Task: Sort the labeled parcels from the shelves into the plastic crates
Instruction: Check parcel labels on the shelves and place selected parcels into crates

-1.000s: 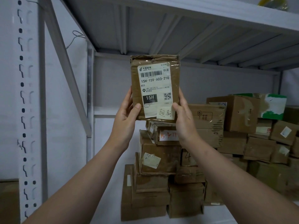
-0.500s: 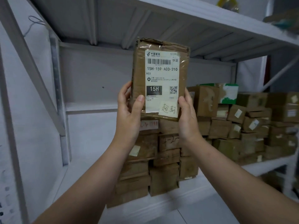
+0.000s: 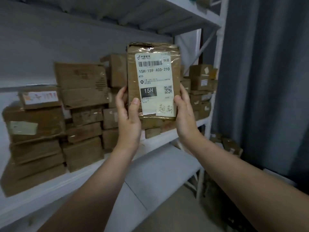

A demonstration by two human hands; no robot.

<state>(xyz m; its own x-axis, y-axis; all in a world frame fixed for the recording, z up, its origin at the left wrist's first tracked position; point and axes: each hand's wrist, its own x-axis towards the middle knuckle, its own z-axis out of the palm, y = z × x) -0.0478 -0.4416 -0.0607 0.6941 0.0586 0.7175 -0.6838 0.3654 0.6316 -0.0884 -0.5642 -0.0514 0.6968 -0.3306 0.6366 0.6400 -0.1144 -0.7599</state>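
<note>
A flat brown cardboard parcel with a white label reading 15H-159-A03-210 and a handwritten note stands upright in front of me. My left hand grips its lower left edge, thumb on the front. My right hand grips its lower right edge, thumb beside the label. Many more brown parcels are stacked on the white shelf behind. No plastic crate is in view.
A second shelf board runs overhead. The rack's white upright stands at the right, with a dark blue curtain beyond it. A few parcels lie low near the curtain. Tan floor shows below.
My view has swung right along the rack, so the parcel stack has slid left and the curtain has come into sight. Both hands keep the same hold on the parcel.
</note>
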